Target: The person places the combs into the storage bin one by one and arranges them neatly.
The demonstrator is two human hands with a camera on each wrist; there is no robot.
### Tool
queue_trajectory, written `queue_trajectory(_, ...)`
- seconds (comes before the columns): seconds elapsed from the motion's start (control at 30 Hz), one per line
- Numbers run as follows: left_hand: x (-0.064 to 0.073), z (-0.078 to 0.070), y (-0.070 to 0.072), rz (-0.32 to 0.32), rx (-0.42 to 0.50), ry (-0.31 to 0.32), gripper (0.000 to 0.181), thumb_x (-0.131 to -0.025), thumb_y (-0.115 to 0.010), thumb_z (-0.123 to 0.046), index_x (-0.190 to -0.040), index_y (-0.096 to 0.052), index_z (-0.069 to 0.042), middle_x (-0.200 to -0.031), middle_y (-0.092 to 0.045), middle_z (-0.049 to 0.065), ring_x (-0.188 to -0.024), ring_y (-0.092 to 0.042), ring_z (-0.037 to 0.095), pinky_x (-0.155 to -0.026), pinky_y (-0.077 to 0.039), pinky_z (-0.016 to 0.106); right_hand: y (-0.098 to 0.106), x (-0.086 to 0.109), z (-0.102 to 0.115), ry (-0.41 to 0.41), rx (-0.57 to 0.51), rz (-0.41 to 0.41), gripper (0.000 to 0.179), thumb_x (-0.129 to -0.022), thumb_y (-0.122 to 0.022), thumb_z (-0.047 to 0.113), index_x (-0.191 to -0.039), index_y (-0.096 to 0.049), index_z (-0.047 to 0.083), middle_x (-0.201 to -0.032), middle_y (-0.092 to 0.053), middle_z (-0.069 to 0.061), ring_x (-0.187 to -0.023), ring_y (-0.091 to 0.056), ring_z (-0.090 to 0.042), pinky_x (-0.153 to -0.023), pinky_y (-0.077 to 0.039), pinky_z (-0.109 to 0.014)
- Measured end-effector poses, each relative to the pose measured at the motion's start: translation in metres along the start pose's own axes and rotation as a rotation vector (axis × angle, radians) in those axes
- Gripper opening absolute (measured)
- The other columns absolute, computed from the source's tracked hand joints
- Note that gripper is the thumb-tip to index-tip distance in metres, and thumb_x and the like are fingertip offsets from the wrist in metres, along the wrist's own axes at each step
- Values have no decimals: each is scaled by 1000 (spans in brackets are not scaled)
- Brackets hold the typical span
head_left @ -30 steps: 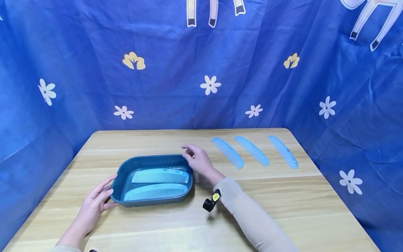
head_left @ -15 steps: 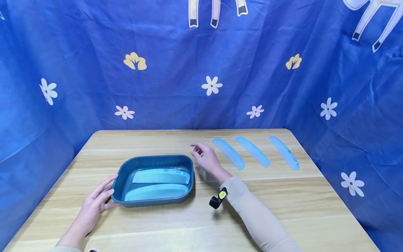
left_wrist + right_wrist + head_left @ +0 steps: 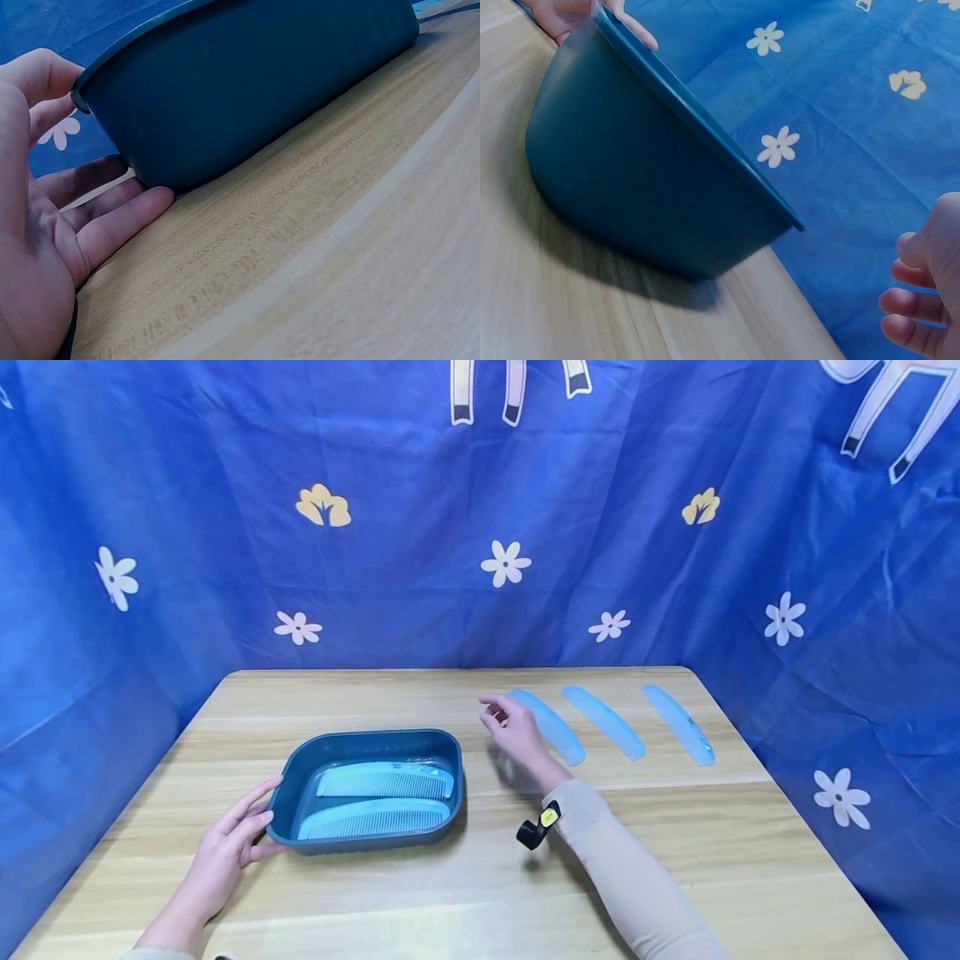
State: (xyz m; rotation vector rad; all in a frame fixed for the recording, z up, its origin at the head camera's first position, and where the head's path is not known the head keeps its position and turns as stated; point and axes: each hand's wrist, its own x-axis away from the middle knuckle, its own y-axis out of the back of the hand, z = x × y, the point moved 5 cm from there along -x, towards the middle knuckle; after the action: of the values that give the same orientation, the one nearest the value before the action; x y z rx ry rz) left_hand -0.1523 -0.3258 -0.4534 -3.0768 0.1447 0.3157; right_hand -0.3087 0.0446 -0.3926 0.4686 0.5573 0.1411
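A dark teal plastic basin (image 3: 367,841) sits on the table at centre left. Inside it lie two light blue combs, a rear comb (image 3: 384,781) and a front comb (image 3: 375,818), both lengthwise. My left hand (image 3: 225,843) holds the basin's left end; in the left wrist view bent fingers meet the rim while others reach its base. My right hand (image 3: 517,735) is above the table to the right of the basin, fingers loosely bent around nothing. Just beyond it is the nearest of three loose combs (image 3: 558,735), partly hidden by the hand.
Two more light blue combs, a middle comb (image 3: 603,722) and a far-right comb (image 3: 678,724), lie slanted on the wooden table (image 3: 465,910). A blue patterned curtain (image 3: 420,585) encloses the back and sides. A black wrist camera (image 3: 534,832) is strapped at my right sleeve.
My right hand has drawn away from the basin's right rim and moved right to the nearest loose comb. The left hand, basin and combs stay in place.
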Motion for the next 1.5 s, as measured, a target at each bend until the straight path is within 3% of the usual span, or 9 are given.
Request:
queue_trajectory(0.23, 0, -1, -1, 8, 3, 1, 46, -100, -37, -4, -145, -28, -4, -121, -56, -3, -107, -58, 9, -72, -56, 37, 14, 2, -14, 14, 2, -59, 23, -86, -62, 0, -109, -65, 0, -82, -62, -7, -71, -57, -16, -62, -50, -24)
queue_trajectory(0.7, 0, 1, 0, 4, -4, 17, 46, -100, -37, -4, -145, -29, -6, -121, -56, -4, -107, -58, 8, -72, -56, 36, 38, 9, -45, -95, 55, -81, 26, -86, -62, 2, -112, -64, -1, -81, -61, -6, -70, -57, -17, -59, -48, -25)
queue_trajectory(1.17, -1, 0, 1, -1, 9, 16, 46, -100, -37, -4, -145, -29, -5, -121, -57, -3, -106, -59, 9, -72, -56, 36, 62, 10, -74, -216, 93, -66, 30, -88, -60, 2, -118, -60, -2, -86, -60, -9, -76, -55, -22, -66, -47, -32)
queue_trajectory(1.5, -1, 0, 0, -6, -5, 11, 46, -100, -37, -4, -145, -28, -4, -121, -56, -3, -107, -58, 9, -71, -56, 36, 67, 16, -84, -211, 338, -19, 31, -89, -60, 9, -119, -60, 4, -96, -62, -8, -85, -59, -23, -74, -49, -38)
